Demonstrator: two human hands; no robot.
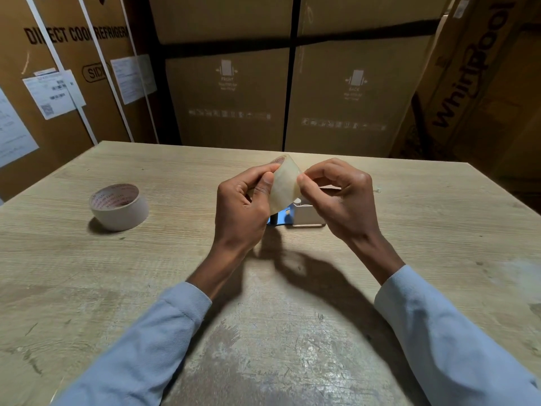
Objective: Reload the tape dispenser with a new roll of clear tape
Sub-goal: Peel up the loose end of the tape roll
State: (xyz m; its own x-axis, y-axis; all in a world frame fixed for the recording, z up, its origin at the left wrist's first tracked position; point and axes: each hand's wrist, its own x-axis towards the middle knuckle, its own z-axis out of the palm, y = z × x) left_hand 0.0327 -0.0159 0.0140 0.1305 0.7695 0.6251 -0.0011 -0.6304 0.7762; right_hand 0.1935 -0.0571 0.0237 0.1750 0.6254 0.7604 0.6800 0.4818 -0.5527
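I hold a roll of clear tape above the middle of the table, its outer face toward me. My left hand grips the roll's left side, thumb on its face. My right hand pinches at the roll's right edge with thumb and forefinger. Behind and below my hands the tape dispenser rests on the table, white with a blue part, mostly hidden. A second tape roll with a red-printed core lies flat at the left.
The wooden table is scuffed near me. Tall cardboard appliance boxes stand close behind its far edge and at both sides. A small white object lies right of my right hand.
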